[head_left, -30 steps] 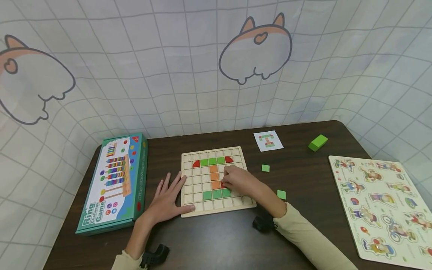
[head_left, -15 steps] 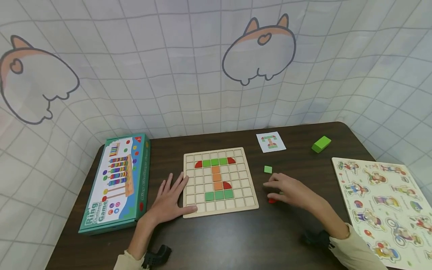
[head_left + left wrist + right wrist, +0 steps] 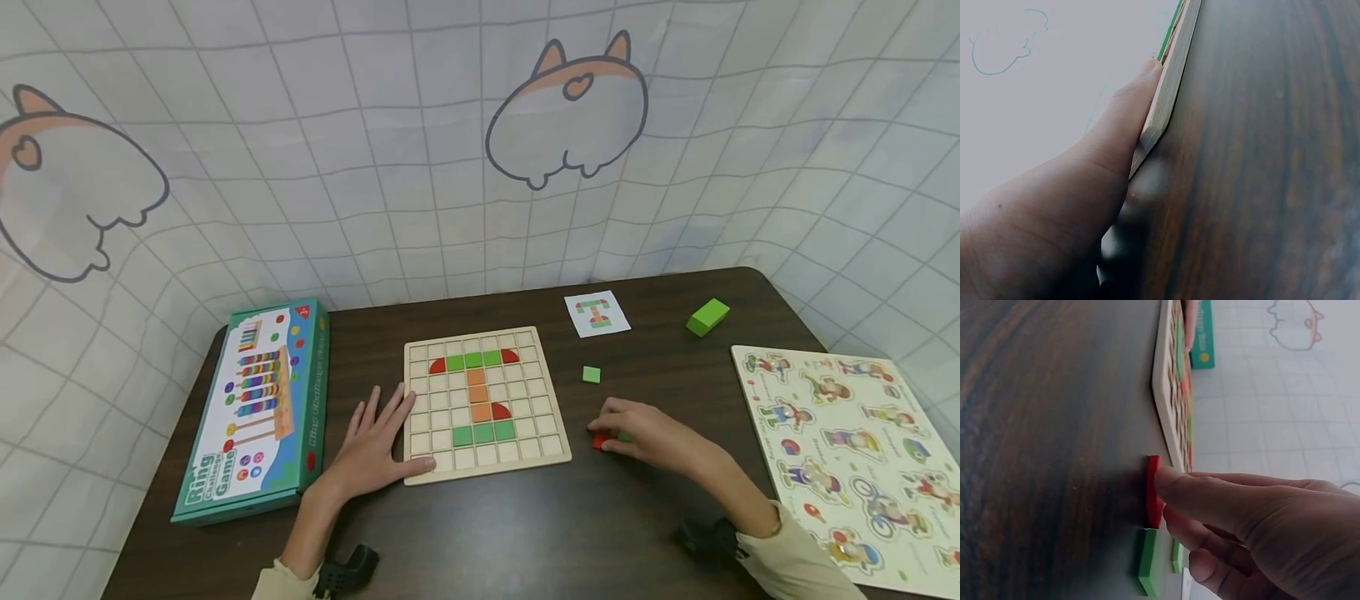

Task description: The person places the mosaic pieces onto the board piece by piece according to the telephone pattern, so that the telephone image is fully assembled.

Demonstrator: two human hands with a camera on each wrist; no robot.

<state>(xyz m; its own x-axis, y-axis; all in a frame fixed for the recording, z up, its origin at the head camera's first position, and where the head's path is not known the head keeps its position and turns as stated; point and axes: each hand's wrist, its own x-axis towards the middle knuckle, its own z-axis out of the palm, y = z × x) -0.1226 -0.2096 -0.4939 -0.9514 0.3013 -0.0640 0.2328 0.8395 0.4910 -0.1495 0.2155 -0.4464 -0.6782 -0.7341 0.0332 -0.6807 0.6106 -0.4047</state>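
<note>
The left hand (image 3: 375, 442) lies spread at the left edge of a wooden grid board (image 3: 441, 400), fingertips and thumb resting on its rim. On the board sit green squares (image 3: 473, 360), orange squares (image 3: 478, 393) and red quarter-round pieces (image 3: 501, 411). To the board's right, the right hand (image 3: 656, 435) pinches a red piece (image 3: 1153, 494) on the table; its thumb presses the near side, while the index fingertip's contact is hidden. A green square tile (image 3: 1152, 562) lies beside the red piece, mostly covered by the hand in the head view.
Another green tile (image 3: 591, 375) lies behind the right hand. A printed pattern card (image 3: 597, 313) and a green block (image 3: 707, 317) are at the back right. A picture puzzle board (image 3: 847, 450) lies far right, and a boxed ring game (image 3: 251, 408) on the left.
The right hand has left a red piece on the board below the orange column's right side, moved right to the table, and closed its fingertips on another red piece. The left hand stays put.
</note>
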